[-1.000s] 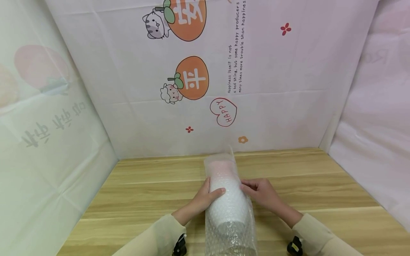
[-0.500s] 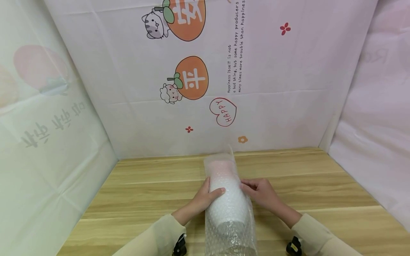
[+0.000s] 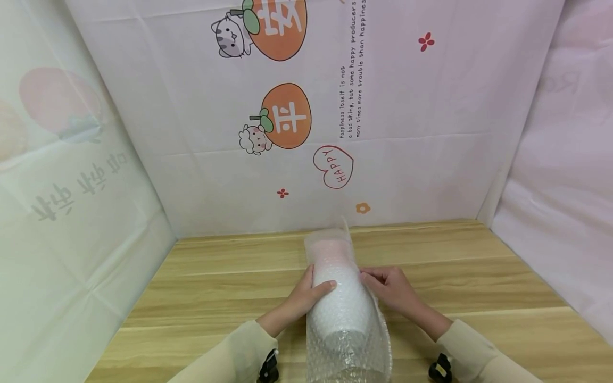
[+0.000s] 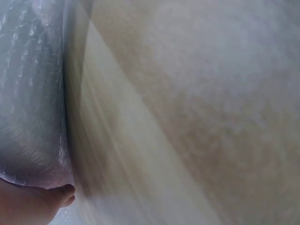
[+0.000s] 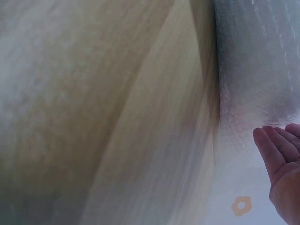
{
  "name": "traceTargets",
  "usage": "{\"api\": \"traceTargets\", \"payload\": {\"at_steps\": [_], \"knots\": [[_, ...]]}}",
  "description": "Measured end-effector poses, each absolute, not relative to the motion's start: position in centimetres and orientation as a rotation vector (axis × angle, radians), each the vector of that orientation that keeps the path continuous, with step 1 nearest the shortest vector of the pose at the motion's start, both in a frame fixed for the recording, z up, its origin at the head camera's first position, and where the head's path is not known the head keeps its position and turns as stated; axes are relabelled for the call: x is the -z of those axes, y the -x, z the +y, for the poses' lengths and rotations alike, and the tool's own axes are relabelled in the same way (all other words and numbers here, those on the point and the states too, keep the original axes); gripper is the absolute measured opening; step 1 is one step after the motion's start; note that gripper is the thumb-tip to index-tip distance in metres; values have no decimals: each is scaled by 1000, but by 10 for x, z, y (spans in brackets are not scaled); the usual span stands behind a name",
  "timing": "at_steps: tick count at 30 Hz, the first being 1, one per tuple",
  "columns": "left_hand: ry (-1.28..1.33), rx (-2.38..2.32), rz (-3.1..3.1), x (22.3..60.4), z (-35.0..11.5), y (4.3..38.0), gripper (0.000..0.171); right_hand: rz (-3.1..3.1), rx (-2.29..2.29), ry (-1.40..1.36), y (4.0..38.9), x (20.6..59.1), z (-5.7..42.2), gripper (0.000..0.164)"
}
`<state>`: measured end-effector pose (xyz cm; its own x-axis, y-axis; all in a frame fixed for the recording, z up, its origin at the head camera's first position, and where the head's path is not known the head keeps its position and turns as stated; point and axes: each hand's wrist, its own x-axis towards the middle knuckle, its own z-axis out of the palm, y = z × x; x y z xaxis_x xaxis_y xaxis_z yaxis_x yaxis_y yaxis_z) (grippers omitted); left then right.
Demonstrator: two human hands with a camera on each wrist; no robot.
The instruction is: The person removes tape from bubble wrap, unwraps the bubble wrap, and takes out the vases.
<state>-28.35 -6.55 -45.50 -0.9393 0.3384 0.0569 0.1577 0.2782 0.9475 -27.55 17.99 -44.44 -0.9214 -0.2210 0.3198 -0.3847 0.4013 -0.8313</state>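
Observation:
A white, vase-shaped object [image 3: 347, 306] lies wrapped in clear bubble wrap [image 3: 335, 361], pinkish at its far end. In the head view my left hand [image 3: 303, 293] grips its left side, the thumb lying on top and the other fingers mostly hidden. My right hand [image 3: 390, 287] is at the right side, thumb and fingertips pinching the wrap's edge. The left wrist view has part of the left hand [image 4: 35, 204] below the bubble wrap [image 4: 30, 93]. In the right wrist view, fingers of the right hand [image 5: 283, 164] touch the bubble wrap [image 5: 258, 61].
The parcel lies on a wood-grain table [image 3: 230, 287]. Behind it hangs a white printed cloth [image 3: 407, 159], and more cloth [image 3: 72, 239] stands at the left and right. Sleeves [image 3: 234, 351] and black wrist straps [image 3: 269, 367] flank the near end of the wrap.
The near right edge of the bubble wrap has spread outward to the right. Both hands have stayed almost where they were.

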Motion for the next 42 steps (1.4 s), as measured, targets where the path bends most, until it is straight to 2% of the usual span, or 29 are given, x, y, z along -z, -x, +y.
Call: {"api": "traceTargets", "payload": {"at_steps": [18,25,42], "knots": [[-469,-1758,2370,454,-66,283,94,-2431,-1654,-496,274,443,181,28],[-469,-1755,2366,454,-66,283,95,-2413,-1768,-450,273,440,181,34],[-452,-1737,2378,455,-66,283,95,-2421,-1818,-365,298,438,185,43]]}}
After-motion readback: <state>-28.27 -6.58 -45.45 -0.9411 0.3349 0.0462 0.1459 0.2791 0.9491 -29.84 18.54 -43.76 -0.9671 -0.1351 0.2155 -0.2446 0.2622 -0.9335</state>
